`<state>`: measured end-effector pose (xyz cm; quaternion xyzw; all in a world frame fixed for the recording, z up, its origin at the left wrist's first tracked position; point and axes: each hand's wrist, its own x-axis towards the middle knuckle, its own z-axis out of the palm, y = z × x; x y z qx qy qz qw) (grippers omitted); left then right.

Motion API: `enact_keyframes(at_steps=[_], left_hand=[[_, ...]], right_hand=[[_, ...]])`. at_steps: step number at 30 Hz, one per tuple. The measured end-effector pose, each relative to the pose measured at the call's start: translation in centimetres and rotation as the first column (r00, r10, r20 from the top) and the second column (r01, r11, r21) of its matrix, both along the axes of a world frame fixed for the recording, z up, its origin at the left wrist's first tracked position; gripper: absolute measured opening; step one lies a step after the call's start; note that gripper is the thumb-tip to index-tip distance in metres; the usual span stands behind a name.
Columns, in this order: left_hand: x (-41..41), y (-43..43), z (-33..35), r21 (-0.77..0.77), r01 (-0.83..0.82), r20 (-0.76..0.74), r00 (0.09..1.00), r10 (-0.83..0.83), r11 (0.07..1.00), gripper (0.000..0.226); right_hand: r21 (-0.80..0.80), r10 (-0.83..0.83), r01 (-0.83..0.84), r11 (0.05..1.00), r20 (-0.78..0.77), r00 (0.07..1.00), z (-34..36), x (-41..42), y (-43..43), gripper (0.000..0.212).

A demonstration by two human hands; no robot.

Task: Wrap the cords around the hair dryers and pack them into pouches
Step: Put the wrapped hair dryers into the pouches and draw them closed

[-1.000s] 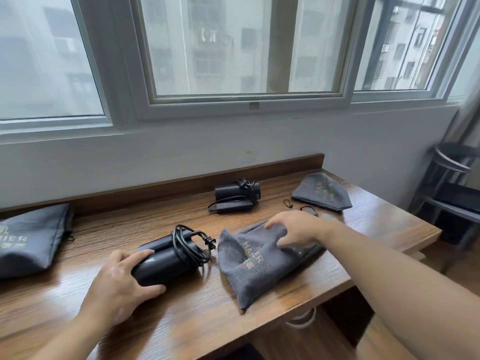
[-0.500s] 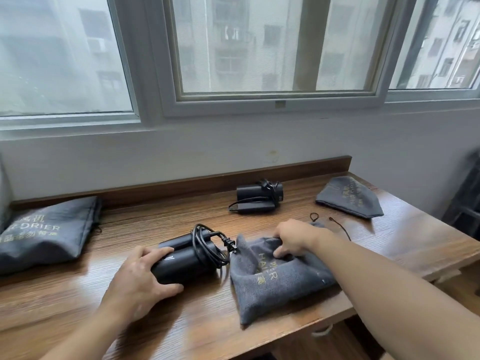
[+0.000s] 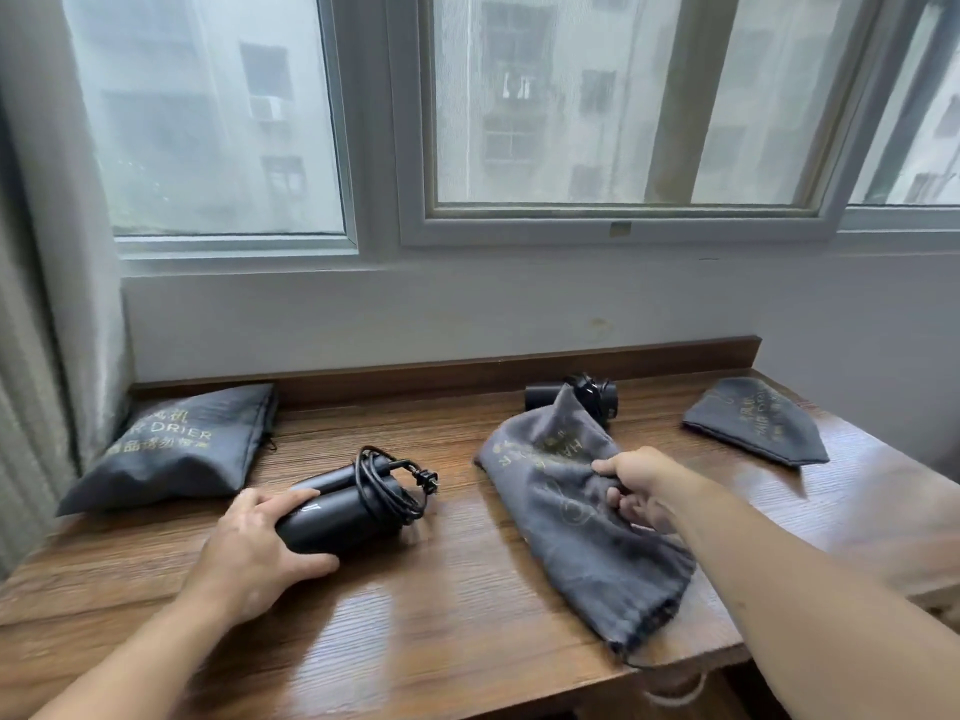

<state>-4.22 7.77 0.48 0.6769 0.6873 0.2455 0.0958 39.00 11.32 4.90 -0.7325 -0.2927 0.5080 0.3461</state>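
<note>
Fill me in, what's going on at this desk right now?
A person's left hand grips a black cylindrical hair dryer, its black cord wrapped round it, lying on the brown wooden desk. The right hand grips a grey fabric pouch beside it, one end raised; the dryer is not yet inside. Behind are a second black cord-wrapped dryer and a flat grey pouch; a bulging grey pouch lies far left.
</note>
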Motion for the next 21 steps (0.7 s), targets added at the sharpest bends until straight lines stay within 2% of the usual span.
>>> enact_keyframes(at_steps=[2, 5, 7, 8, 10, 12, 13, 14, 15, 16, 18, 20, 21], left_hand=[[-0.8, -0.1, 0.0, 0.004, -0.021, -0.002, 1.000, 0.021, 1.000, 0.088], [-0.9, -0.4, 0.2, -0.006, -0.023, -0.008, 1.000, 0.023, 1.000, 0.086], [-0.7, -0.6, 0.2, -0.002, -0.021, -0.003, 1.000, 0.021, 1.000, 0.086], [-0.6, -0.7, 0.1, 0.003, -0.019, -0.002, 1.000, 0.019, 1.000, 0.086], [-0.6, -0.9, 0.1, 0.016, -0.011, -0.002, 1.000, 0.011, 1.000, 0.087], [-0.6, -1.2, -0.1, 0.024, -0.005, -0.004, 1.000, 0.006, 1.000, 0.086], [-0.6, -1.3, -0.1, 0.029, -0.003, -0.007, 1.000, 0.003, 1.000, 0.086], [-0.6, -1.5, -0.2, 0.032, -0.001, -0.013, 1.000, 0.002, 0.999, 0.086], [-0.6, -1.6, -0.3, 0.038, 0.002, -0.016, 1.000, -0.001, 0.999, 0.085], [-0.6, -1.8, -0.4, 0.049, 0.004, -0.017, 1.000, -0.003, 0.999, 0.085], [-0.5, -1.9, -0.5, 0.057, 0.019, -0.010, 1.000, -0.019, 0.998, 0.086], [-0.5, -1.9, -0.2, 0.031, 0.045, -0.025, 0.999, -0.045, 0.998, 0.087], [-0.5, -1.8, -0.1, 0.011, 0.063, -0.041, 0.997, -0.062, 0.998, 0.088]], right_hand=[[0.009, -0.109, 0.112, 0.994, -0.180, 0.978, -0.7, -0.1, -0.3, 0.012], [0.009, -0.239, 0.274, 0.962, -0.467, 0.851, -1.8, -0.5, -1.1, 0.013], [0.028, -0.267, 0.339, 0.940, -0.558, 0.786, -2.3, -1.1, -1.9, 0.013], [0.050, -0.266, 0.346, 0.937, -0.539, 0.799, -2.6, -1.3, -2.4, 0.012], [0.095, -0.230, 0.277, 0.956, -0.344, 0.910, -2.7, -1.3, -3.6, 0.011], [0.126, -0.113, 0.107, 0.986, 0.047, 0.992, -2.5, -0.9, -4.9, 0.030], [0.126, -0.029, -0.011, 0.992, 0.311, 0.950, -2.2, -0.4, -5.5, 0.047], [0.109, 0.048, -0.136, 0.985, 0.577, 0.815, -1.7, 0.0, -6.2, 0.060], [0.090, 0.103, -0.261, 0.961, 0.762, 0.640, -1.0, 0.2, -7.2, 0.066], [0.083, 0.137, -0.402, 0.912, 0.862, 0.487, -0.2, 0.0, -8.3, 0.063], [0.001, 0.293, -0.676, 0.737, 0.901, 0.321, 1.1, -1.1, -10.5, 0.048], [-0.196, 0.487, -0.786, 0.587, 0.861, 0.149, 1.1, -2.4, -12.0, 0.049], [-0.265, 0.523, -0.797, 0.543, 0.849, 0.074, 0.5, -2.9, -12.4, 0.051]])
